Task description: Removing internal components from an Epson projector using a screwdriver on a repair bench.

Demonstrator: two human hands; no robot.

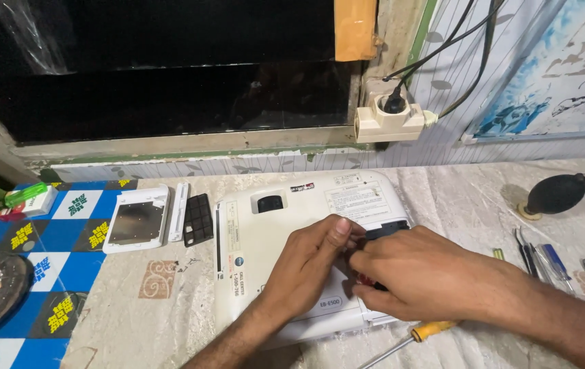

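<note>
On worktop centre: 1 white projector, underside up, labels showing. Left hand & right hand both pinching black part at its edge. Beside: 3 removed covers, 1 screwdriver.

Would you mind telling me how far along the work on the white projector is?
Done: a white cover panel, a narrow white strip and a black grille lie off to the side. In hand: left hand and right hand both work at a dark opening in the upturned white projector. Left: the main casing looks closed, and the yellow-handled screwdriver lies unused.
</note>
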